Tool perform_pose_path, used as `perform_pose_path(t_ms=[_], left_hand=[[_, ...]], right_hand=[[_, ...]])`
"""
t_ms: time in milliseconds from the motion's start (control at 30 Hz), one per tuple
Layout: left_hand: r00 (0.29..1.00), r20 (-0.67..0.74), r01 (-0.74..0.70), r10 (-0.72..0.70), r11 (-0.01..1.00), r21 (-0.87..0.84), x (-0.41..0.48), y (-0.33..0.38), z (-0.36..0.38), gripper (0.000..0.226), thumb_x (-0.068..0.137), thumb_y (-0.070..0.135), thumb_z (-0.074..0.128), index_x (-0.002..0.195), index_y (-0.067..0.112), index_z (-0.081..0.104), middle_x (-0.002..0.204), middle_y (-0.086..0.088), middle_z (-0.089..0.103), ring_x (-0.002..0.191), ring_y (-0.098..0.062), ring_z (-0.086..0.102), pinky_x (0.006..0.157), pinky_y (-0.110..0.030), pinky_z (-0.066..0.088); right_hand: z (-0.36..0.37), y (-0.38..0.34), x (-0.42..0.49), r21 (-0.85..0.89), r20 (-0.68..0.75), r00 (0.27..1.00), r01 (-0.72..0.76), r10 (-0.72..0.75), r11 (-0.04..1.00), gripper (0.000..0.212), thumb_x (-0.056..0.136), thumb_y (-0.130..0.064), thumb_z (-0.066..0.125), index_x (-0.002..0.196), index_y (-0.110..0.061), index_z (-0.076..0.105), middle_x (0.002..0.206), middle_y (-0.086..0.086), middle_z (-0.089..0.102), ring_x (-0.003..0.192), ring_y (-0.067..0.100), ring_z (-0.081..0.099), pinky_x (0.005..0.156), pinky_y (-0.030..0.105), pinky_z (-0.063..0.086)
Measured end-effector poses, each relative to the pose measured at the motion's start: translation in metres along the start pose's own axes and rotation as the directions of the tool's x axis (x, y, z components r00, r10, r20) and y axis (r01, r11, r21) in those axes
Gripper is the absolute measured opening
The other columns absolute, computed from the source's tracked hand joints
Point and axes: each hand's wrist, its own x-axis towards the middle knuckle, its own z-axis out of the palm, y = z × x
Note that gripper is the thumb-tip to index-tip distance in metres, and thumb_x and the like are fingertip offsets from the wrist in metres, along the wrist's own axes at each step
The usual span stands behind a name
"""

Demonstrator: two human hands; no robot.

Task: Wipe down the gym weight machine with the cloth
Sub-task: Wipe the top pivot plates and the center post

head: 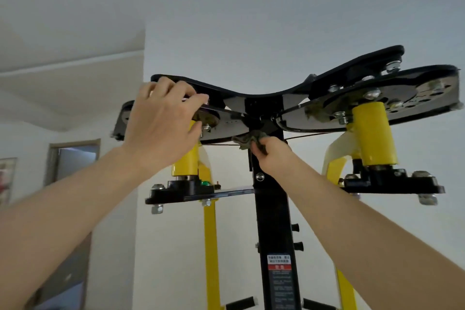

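The weight machine rises in front of me, with a black central post (273, 221), a black curved top plate (261, 92) and yellow cylinders (372, 133) on both sides. My right hand (273, 156) grips a crumpled grey-green cloth (247, 139) and presses it against the top of the post, just under the plate's centre. My left hand (161, 118) is raised to the plate's left end, its fingers curled over the plate's edge there. Both arms reach upward.
A thin cable (309, 135) runs from the centre toward the right pulley disc (392, 98). Black bracket plates with bolts (392, 185) stick out on both sides lower down. A doorway (73, 158) is at the left, with white wall and ceiling behind.
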Motion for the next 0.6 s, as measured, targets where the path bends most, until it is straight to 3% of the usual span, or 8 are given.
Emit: perform_pose_path(t_ms=[67, 167, 267, 300, 367, 433, 533, 600], left_hand=[[0.998, 0.045, 0.041, -0.039, 0.998, -0.046, -0.003, -0.009, -0.001, 0.041, 0.09, 0.032, 0.066, 0.13, 0.023, 0.065, 0.114, -0.003, 0.064, 0.103, -0.03, 0.058, 0.088, -0.047, 0.043], [0.999, 0.027, 0.026, -0.024, 0.996, -0.085, -0.007, -0.016, 0.001, 0.041, 0.09, 0.025, 0.064, 0.131, 0.021, 0.065, 0.108, -0.003, 0.062, 0.098, -0.029, 0.059, 0.083, -0.046, 0.049], [0.999, -0.02, 0.032, -0.035, 0.993, -0.113, -0.007, -0.02, 0.004, 0.039, 0.09, 0.022, 0.055, 0.127, 0.022, 0.067, 0.104, 0.0, 0.064, 0.095, -0.026, 0.06, 0.079, -0.045, 0.051], [0.999, -0.026, 0.038, -0.041, 0.991, -0.128, -0.007, -0.02, 0.005, 0.042, 0.088, 0.023, 0.052, 0.126, 0.023, 0.068, 0.103, 0.002, 0.064, 0.094, -0.025, 0.06, 0.077, -0.044, 0.051], [0.998, -0.043, 0.04, -0.047, 0.987, -0.156, -0.007, -0.021, 0.006, 0.044, 0.084, 0.022, 0.052, 0.124, 0.023, 0.069, 0.103, 0.003, 0.066, 0.093, -0.023, 0.061, 0.077, -0.042, 0.051], [0.996, -0.072, 0.039, -0.052, 0.984, -0.175, -0.01, -0.022, 0.009, 0.044, 0.082, 0.02, 0.054, 0.123, 0.021, 0.07, 0.104, 0.002, 0.067, 0.094, -0.024, 0.061, 0.078, -0.042, 0.051], [0.994, -0.098, 0.032, -0.05, 0.982, -0.186, -0.013, -0.022, 0.012, 0.044, 0.079, 0.013, 0.063, 0.122, 0.019, 0.069, 0.105, 0.001, 0.067, 0.096, -0.025, 0.062, 0.08, -0.043, 0.052], [0.993, -0.105, 0.033, -0.054, 0.98, -0.194, -0.014, -0.021, 0.014, 0.047, 0.077, 0.009, 0.068, 0.123, 0.018, 0.069, 0.105, 0.0, 0.066, 0.098, -0.026, 0.061, 0.083, -0.045, 0.051]], right_hand=[[0.011, 0.009, 0.008, -0.214, -0.01, 0.995, 0.094, -0.098, 0.972, 0.03, 0.101, -0.042, 0.049, 0.088, -0.018, 0.061, 0.103, 0.017, 0.069, 0.095, 0.033, 0.065, 0.099, 0.054, 0.048], [0.023, 0.017, 0.001, -0.323, 0.039, 0.967, 0.252, -0.253, 0.912, 0.039, 0.096, -0.049, 0.054, 0.101, -0.012, 0.067, 0.096, 0.009, 0.07, 0.083, 0.021, 0.063, 0.092, 0.051, 0.053], [0.032, 0.013, -0.005, 0.147, 0.059, 0.981, 0.174, -0.185, 0.974, 0.034, 0.098, -0.039, 0.057, 0.114, -0.01, 0.065, 0.105, 0.006, 0.07, 0.086, 0.008, 0.061, 0.089, 0.033, 0.058], [0.032, 0.011, -0.007, 0.334, 0.111, 0.982, 0.106, -0.151, 0.937, 0.032, 0.099, -0.03, 0.06, 0.121, -0.006, 0.062, 0.116, 0.007, 0.069, 0.095, 0.009, 0.064, 0.087, 0.024, 0.058], [0.035, 0.006, -0.021, 0.661, 0.249, 0.966, -0.112, -0.076, 0.742, 0.033, 0.097, -0.011, 0.062, 0.128, 0.001, 0.058, 0.131, 0.017, 0.063, 0.11, 0.02, 0.066, 0.084, 0.024, 0.059], [0.041, 0.002, -0.034, 0.747, 0.322, 0.946, -0.233, -0.033, 0.623, 0.032, 0.095, -0.003, 0.06, 0.127, 0.003, 0.059, 0.129, 0.021, 0.061, 0.109, 0.026, 0.067, 0.085, 0.029, 0.06], [0.06, 0.004, -0.046, 0.753, 0.359, 0.931, -0.248, -0.064, 0.609, 0.028, 0.095, 0.004, 0.057, 0.122, 0.001, 0.062, 0.122, 0.021, 0.062, 0.1, 0.028, 0.07, 0.094, 0.036, 0.058], [0.07, 0.006, -0.044, 0.759, 0.341, 0.937, -0.23, -0.072, 0.609, 0.037, 0.095, 0.008, 0.057, 0.13, -0.001, 0.059, 0.12, 0.021, 0.063, 0.097, 0.027, 0.071, 0.087, 0.034, 0.06]])
